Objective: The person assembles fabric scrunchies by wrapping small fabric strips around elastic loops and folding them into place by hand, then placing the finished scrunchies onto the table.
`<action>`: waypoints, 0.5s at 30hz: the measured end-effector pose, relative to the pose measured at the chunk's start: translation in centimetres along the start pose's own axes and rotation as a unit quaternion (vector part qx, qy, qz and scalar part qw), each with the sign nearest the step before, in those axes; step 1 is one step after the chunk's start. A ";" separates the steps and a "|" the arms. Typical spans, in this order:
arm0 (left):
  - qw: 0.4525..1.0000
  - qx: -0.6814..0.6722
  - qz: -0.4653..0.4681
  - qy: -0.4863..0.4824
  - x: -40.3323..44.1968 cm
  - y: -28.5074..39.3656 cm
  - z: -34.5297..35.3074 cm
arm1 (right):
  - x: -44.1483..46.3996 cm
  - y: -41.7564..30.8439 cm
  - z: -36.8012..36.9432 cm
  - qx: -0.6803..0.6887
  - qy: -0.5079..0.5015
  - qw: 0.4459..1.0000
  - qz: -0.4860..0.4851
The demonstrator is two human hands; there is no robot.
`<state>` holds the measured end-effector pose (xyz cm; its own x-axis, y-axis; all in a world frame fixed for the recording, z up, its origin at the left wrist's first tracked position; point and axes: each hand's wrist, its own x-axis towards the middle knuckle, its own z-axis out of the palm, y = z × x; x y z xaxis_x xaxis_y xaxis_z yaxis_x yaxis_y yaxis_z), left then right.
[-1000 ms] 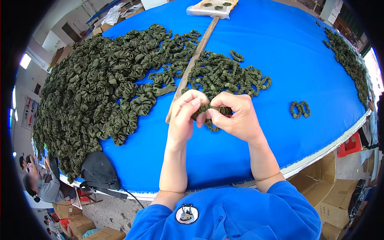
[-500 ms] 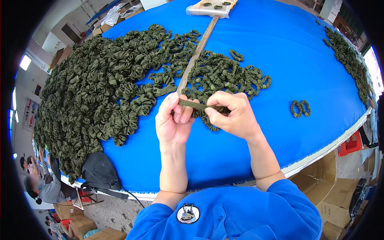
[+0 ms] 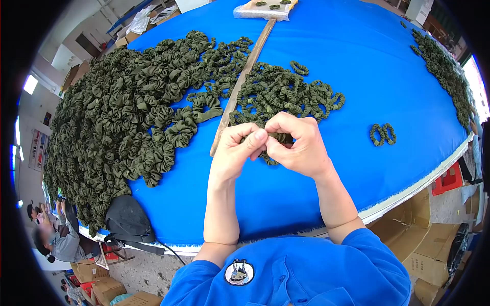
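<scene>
My left hand (image 3: 230,154) and my right hand (image 3: 300,145) meet over the blue cloth, thumbs and fingers pinched together. Between them is a dark green scrunchie (image 3: 279,137), mostly covered by my fingers; a bit of it shows inside the curl of my right hand. Just beyond my hands lies a pile of small, tightly gathered green scrunchies (image 3: 291,94). A wooden stick (image 3: 240,92) runs along the left of that pile, its near end beside my left hand.
On the left rises a large heap of fuller scrunchies (image 3: 117,112). Two small scrunchies (image 3: 383,134) lie at right. A black bag (image 3: 127,219) sits at the table edge. Far off is a white tray (image 3: 250,13). Cardboard boxes (image 3: 429,255) stand below right; a person (image 3: 69,242) sits at far left.
My left hand has moved right and turned its fingers in against my right hand. The flat green strip that was stretched between my hands is now hidden by them.
</scene>
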<state>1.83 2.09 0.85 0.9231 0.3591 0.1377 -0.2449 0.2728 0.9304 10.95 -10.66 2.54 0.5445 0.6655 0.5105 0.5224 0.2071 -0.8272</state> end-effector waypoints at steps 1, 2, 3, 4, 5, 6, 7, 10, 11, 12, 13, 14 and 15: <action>1.000 -0.005 -0.005 -0.009 0.0 0.0 0.0 | 0.0 0.0 0.0 0.001 -0.006 1.000 0.005; 1.000 -0.006 -0.005 -0.008 -0.1 0.0 0.1 | 0.0 0.0 0.0 0.001 -0.006 1.000 0.005; 0.999 -0.043 0.003 0.013 -0.2 -0.1 0.3 | 0.0 -0.1 0.1 0.011 -0.015 1.000 0.012; 0.996 -0.080 0.011 0.035 -0.2 -0.1 0.5 | 0.1 -0.2 0.1 0.020 -0.022 0.999 0.019; 0.991 -0.117 0.019 0.055 -0.3 0.0 0.6 | 0.2 -0.2 0.2 0.030 -0.029 0.999 0.026; 0.985 -0.154 0.027 0.075 -0.3 0.0 0.7 | 0.2 -0.3 0.3 0.039 -0.036 0.998 0.033; 0.985 -0.154 0.028 0.075 -0.2 0.0 0.6 | 0.3 -0.3 0.3 0.039 -0.036 0.998 0.032; 0.959 -0.277 0.052 0.038 0.1 0.1 -0.1 | 0.4 -0.1 0.4 0.014 -0.039 0.999 0.026; 0.946 -0.317 0.059 0.025 0.1 0.1 -0.4 | 0.4 -0.1 0.5 0.007 -0.040 0.999 0.024; 0.947 -0.316 0.060 0.026 0.2 0.0 -0.7 | 0.4 -0.1 0.6 0.008 -0.040 0.999 0.023; 0.956 -0.284 0.068 0.031 0.3 -0.1 -0.9 | 0.4 -0.2 0.7 0.003 -0.032 0.999 0.017; 0.964 -0.253 0.075 0.037 0.4 -0.3 -1.1 | 0.3 -0.2 0.7 -0.003 -0.024 1.000 0.012; 0.971 -0.222 0.083 0.043 0.4 -0.5 -1.3 | 0.2 -0.3 0.7 -0.009 -0.017 1.000 0.007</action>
<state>1.95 3.21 -0.02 0.8367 0.4987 0.2263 -0.5089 0.5554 0.6577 10.44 -10.03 2.70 0.5294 0.6919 0.4910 0.5268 0.1855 -0.8295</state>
